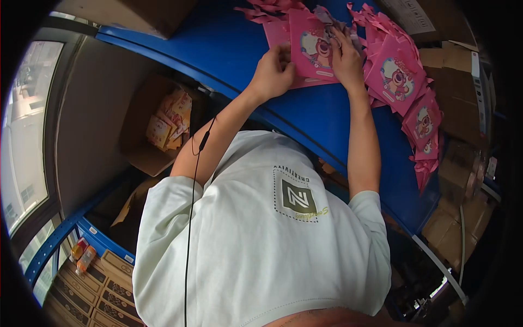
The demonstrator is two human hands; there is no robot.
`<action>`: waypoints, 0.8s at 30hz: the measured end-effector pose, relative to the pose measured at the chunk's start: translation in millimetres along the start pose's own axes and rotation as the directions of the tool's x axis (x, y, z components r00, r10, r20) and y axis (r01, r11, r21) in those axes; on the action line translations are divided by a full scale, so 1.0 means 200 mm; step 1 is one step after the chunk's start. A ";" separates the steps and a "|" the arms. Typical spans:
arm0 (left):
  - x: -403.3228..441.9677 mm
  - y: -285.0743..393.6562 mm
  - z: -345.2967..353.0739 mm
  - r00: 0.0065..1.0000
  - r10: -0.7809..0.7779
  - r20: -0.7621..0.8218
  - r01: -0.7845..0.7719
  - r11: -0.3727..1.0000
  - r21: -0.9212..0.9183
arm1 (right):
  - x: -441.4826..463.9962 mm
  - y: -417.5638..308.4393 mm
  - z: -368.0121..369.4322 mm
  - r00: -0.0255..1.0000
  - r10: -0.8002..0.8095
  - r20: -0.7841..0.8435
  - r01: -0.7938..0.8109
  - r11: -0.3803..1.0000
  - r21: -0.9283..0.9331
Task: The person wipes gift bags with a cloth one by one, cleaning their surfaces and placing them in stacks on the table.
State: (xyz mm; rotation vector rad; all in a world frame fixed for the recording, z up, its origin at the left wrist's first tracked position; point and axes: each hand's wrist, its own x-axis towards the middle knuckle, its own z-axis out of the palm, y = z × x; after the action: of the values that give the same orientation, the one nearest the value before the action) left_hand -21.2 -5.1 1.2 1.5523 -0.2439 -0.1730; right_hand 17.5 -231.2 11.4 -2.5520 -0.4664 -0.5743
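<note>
A flat pink bag printed with a cartoon bear lies on the blue tabletop, over another pink piece. My left hand is closed at its left edge, fingers curled and thumb against the side. Across the right side of the same bag rests my right hand, its fingers stretched toward the top edge. A crumpled greyish-purple piece shows by those fingertips; what it is I cannot make out. Just right of my right hand, a heap of similar pink bags spreads along the table.
More pink strips lie at the far edge. Cardboard boxes stand on the right. On the left, below the table, an open carton holds yellow-orange packets. Two small bottles stand on boxes at lower left. A black cable hangs over my shirt.
</note>
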 end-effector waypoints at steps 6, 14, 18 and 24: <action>0.00 0.03 0.00 0.988 -0.134 -0.070 0.120 0.976 -0.180 | -0.15 -0.28 -0.07 0.998 -0.030 0.057 0.019 0.981 0.196; -0.04 0.06 0.00 0.982 -0.185 0.044 0.189 0.925 -0.331 | -0.23 -0.30 -0.14 0.994 -0.054 0.100 0.044 0.994 0.101; -0.19 0.11 0.04 0.992 -0.050 0.113 0.070 0.979 -0.190 | -0.30 -0.25 -0.17 0.986 -0.053 0.156 0.053 0.999 0.002; -0.54 0.18 -0.18 0.896 -0.041 0.442 -0.017 0.992 0.127 | -0.35 -0.17 -0.08 0.989 -0.121 0.084 0.115 0.991 0.067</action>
State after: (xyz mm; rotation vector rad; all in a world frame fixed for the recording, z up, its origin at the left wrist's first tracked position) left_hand -117.6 59.5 32.1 1.6272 -0.6169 -0.5347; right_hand -61.1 -227.1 3.8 -2.5103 -0.6599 -0.4823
